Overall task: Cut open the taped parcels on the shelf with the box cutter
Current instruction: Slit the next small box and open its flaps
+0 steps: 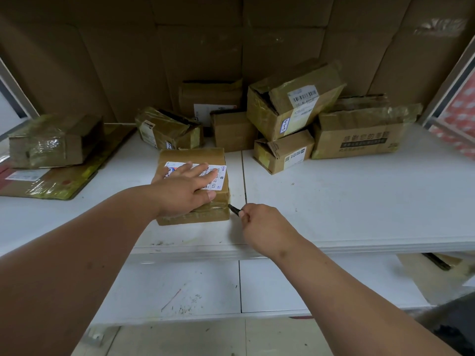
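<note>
A small taped cardboard parcel (192, 156) with a white shipping label lies on the white shelf (347, 201), near its front edge. My left hand (183, 188) presses flat on the parcel's top with straight fingers spread over the label. My right hand (262, 227) grips a dark box cutter (234, 209) just right of the parcel. The cutter's tip touches the parcel's lower right corner, at the tape seam on its side.
Several other taped parcels are piled at the back of the shelf (290, 109), some with torn flaps. On the left, another box (54, 141) sits on a flat package (48, 181). Cardboard sheets line the back wall. A lower shelf (205, 286) sits below.
</note>
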